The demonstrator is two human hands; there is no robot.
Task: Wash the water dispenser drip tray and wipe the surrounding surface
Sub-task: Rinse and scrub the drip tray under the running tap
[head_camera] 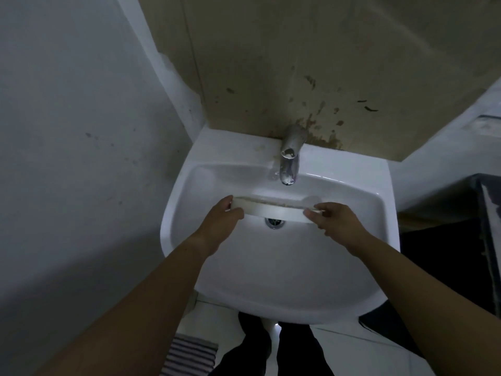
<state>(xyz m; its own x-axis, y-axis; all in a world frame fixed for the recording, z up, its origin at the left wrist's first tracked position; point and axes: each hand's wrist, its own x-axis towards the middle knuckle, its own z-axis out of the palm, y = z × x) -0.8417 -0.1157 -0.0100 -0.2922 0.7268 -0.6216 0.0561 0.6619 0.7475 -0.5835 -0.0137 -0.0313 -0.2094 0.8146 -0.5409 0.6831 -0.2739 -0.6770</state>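
A long white drip tray is held level over a white wash basin, just above the drain. Brownish grime lines the tray's inner far edge. My left hand grips the tray's left end. My right hand grips its right end with thumb and fingers. A metal tap stands at the back of the basin, its spout a little beyond the tray. I see no water running from it.
A stained beige panel rises behind the tap. A grey wall closes in on the left. A dark cabinet or bin stands to the right. A striped mat lies on the white tiled floor below.
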